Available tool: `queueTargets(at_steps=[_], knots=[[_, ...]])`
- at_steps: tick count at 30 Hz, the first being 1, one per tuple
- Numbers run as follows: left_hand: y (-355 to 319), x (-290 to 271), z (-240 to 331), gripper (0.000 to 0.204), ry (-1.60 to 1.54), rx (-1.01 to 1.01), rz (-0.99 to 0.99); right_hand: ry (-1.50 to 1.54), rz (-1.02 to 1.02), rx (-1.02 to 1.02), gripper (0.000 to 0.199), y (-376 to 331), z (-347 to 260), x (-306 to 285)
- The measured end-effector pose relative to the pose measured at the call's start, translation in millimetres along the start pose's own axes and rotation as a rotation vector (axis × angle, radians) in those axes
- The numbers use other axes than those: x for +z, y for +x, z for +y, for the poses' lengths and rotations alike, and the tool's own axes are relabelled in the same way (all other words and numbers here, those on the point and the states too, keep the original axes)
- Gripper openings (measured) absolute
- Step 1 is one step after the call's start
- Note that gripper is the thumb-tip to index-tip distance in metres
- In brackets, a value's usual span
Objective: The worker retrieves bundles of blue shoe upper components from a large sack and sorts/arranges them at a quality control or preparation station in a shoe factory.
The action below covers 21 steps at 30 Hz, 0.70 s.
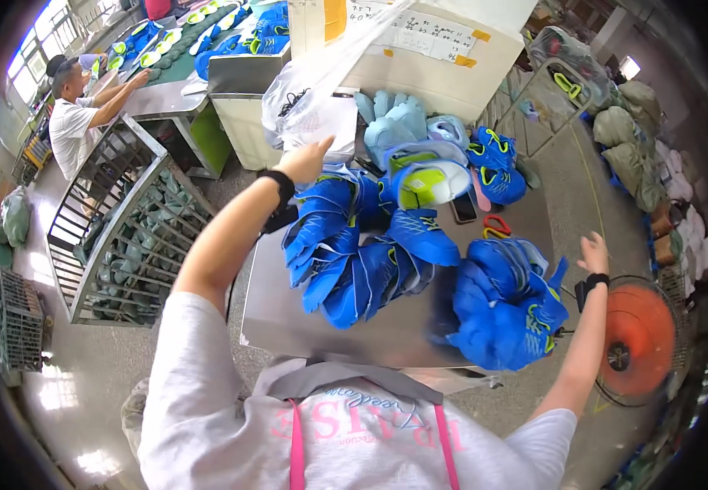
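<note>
My left hand point(305, 161) reaches past the ring of blue shoe uppers point(354, 282), at the lower edge of a clear plastic bag point(292, 110) and white paper. Its index finger is stretched out; the other fingers are partly hidden, and nothing shows in its grip. My right hand point(594, 253) is raised off the table's right side, fingers apart and holding nothing. Nearest to it is a second pile of blue uppers point(505, 302) with lime-green trim. Both piles rest on a metal-topped table point(280, 327).
Pale blue shoe lasts point(395, 122), a phone point(463, 211) and red-handled scissors point(497, 227) lie toward the back. An orange fan point(636, 339) stands at right. Metal cage carts point(125, 220) are on the left, where another person point(76, 122) works at a bench.
</note>
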<state>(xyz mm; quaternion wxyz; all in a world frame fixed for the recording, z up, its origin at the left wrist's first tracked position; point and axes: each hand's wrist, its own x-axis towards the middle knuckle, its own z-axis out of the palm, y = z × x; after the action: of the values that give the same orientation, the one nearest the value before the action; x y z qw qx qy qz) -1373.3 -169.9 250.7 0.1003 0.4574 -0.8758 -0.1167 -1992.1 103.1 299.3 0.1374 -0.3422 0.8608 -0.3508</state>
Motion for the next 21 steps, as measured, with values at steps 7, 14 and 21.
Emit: queueTargets(at_steps=[7, 14, 21], knots=[[-66, 81, -29, 0.029, 0.167, 0.266, -0.267, -0.114, -0.762, -0.854, 0.024, -192, -187, 173], [-246, 71, 19, 0.021, -0.59, 0.163, -0.396, -0.138, -1.24, 0.155, 0.095, -251, -152, 337], [-296, 125, -29, 0.031, -1.048, -0.653, 0.552, 0.518, -1.135, 0.643, 0.07, -293, -153, 424]])
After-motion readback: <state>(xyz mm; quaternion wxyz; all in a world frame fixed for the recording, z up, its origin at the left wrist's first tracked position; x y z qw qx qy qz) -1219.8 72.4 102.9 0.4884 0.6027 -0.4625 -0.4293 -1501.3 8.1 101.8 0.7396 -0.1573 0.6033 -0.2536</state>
